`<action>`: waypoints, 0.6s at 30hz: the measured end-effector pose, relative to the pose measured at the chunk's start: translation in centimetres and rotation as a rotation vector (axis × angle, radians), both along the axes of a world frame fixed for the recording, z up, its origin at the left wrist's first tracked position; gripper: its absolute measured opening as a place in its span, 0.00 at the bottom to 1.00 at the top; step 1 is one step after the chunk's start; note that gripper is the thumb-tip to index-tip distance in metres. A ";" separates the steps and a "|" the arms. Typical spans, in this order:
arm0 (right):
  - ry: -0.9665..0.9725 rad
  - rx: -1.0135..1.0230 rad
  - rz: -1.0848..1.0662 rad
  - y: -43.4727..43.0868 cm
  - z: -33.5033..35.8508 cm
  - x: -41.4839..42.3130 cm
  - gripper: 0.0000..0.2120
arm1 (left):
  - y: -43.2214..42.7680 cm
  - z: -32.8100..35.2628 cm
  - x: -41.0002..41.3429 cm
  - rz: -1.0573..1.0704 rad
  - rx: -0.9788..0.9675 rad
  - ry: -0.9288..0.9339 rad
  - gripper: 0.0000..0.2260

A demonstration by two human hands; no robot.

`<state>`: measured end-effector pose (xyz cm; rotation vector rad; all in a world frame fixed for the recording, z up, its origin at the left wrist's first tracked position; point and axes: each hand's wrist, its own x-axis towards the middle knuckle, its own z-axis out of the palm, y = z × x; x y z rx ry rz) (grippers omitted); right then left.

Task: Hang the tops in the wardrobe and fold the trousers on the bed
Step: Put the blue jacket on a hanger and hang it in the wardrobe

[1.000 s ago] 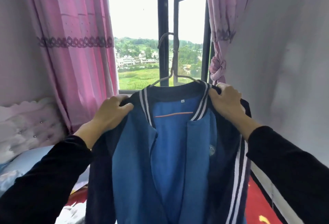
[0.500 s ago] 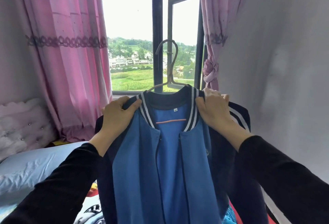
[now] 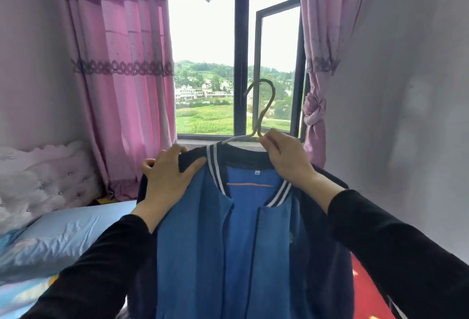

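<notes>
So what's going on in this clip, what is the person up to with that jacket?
A person in black sleeves is holding up a blue jacket on a wire hanger in front of the window. The left hand grips the jacket's dark shoulder beside the striped collar, while the right hand pinches the base of the hanger's hook. The jacket sits on the hanger but is not hung anywhere yet; no wardrobe is in view. The bed lies below to the left.
</notes>
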<state>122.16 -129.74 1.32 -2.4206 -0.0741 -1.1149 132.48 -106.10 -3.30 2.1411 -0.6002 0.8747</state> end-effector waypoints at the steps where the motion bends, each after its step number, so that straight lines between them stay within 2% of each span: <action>1: -0.024 0.003 0.016 0.8 0.4 -0.1 0.15 | 1.1 -0.1 -0.3 0.051 0.025 0.002 0.20; 5: -0.080 -0.025 0.121 4.2 2.5 -0.6 0.16 | 5.5 0.7 -2.6 0.256 0.037 0.052 0.24; 13: -0.210 -0.054 0.331 14.7 7.7 -4.3 0.16 | 17.3 4.1 -12.9 0.514 -0.145 -0.061 0.18; 18: -0.241 -0.106 0.516 24.8 10.7 -6.7 0.17 | 26.6 5.9 -19.7 0.724 -0.100 -0.135 0.19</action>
